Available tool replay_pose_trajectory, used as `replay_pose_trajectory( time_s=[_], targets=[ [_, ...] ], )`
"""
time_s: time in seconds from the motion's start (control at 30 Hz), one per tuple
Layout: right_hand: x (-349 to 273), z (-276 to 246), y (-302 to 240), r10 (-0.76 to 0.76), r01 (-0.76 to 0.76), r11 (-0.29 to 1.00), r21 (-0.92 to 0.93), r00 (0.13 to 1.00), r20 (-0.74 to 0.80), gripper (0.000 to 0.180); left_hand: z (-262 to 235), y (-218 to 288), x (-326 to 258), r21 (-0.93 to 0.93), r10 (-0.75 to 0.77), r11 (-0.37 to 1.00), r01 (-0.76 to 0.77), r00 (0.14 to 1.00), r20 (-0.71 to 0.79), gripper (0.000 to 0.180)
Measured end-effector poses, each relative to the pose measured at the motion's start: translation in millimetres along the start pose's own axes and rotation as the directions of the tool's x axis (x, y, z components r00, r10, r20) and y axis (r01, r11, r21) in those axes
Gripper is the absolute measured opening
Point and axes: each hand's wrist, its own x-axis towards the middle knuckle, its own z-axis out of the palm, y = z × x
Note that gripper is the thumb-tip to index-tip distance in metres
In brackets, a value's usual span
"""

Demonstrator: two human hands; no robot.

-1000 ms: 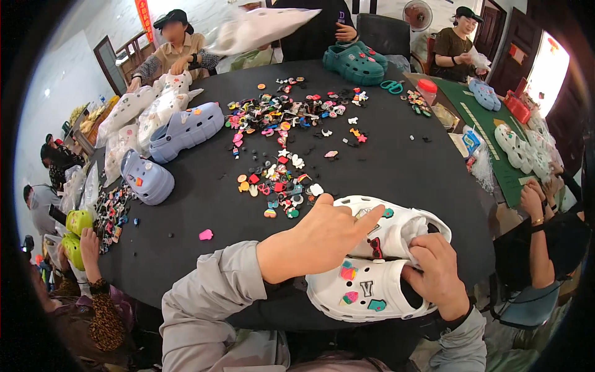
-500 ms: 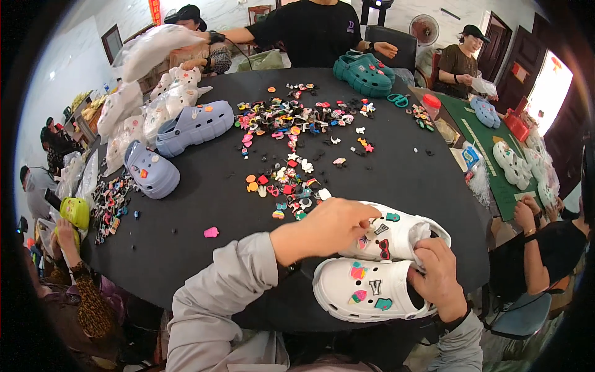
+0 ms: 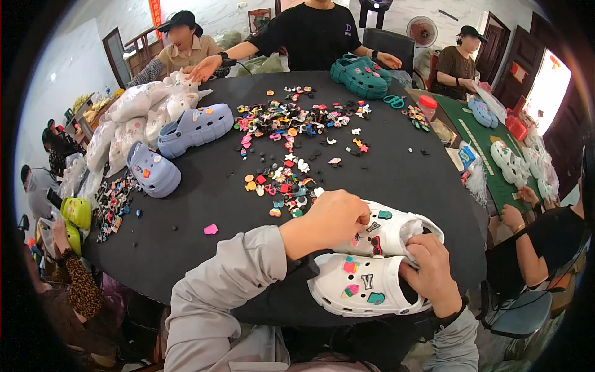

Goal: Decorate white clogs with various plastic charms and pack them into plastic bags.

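Note:
Two white clogs lie side by side at the table's near right, toes pointing left. The near clog [image 3: 328, 283] carries colourful shoe charms, among them a letter, an ice cream and a teal piece. On the far clog [image 3: 396, 230] sit a letter charm, red sunglasses and a teal piece. My left hand [image 3: 328, 224] is closed in a pinch over the far clog's toe, its fingertips partly hidden. My right hand [image 3: 432, 268] grips the pair at the foot openings, fingers in the far clog and thumb at the near one.
Loose charms [image 3: 297, 121] lie scattered mid-table. Lavender clogs [image 3: 195, 130] and bagged white clogs [image 3: 127, 139] stand at the left. Teal clogs [image 3: 362, 77] and teal scissors [image 3: 395, 101] are at the far edge. A pink charm [image 3: 211, 229] lies left of my sleeve. Co-workers sit around.
The co-worker across has put a plastic-wrapped bundle down on the left pile and let go of it. My hands and the white clogs have shifted slightly left in view.

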Motion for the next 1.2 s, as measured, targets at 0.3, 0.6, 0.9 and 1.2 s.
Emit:
replay_pose_trajectory(
  time_s=[0.3, 0.6, 0.9, 1.2],
  targets=[
    [0.8, 0.6, 1.2, -0.040, 0.040, 0.999, 0.013, 0.998, -0.043, 0.039, 6.1, 19.1, -26.0, 0.129, -0.020, 0.992, 0.014, 0.999, 0.044, 0.029],
    [-1.2, 1.3, 3.7, -0.036, 0.036, 0.999, -0.002, 0.998, -0.042, 0.040, 3.5, 15.7, -21.0, 0.340, 0.267, 0.898, -0.279, 0.960, 0.083, 0.059],
    [-1.9, 3.8, 2.4, -0.040, 0.040, 0.999, -0.006, 0.998, -0.044, 0.040, -9.9, -31.8, -8.0, -0.383, -0.021, 0.923, 0.022, 1.000, 0.008, 0.021],
    [-2.7, 2.4, 1.7, -0.036, 0.034, 0.999, -0.031, 0.999, -0.039, 0.041, -14.5, -25.9, 6.5, -0.211, 0.178, 0.967, -0.141, 0.969, 0.169, 0.025]
  ],
)
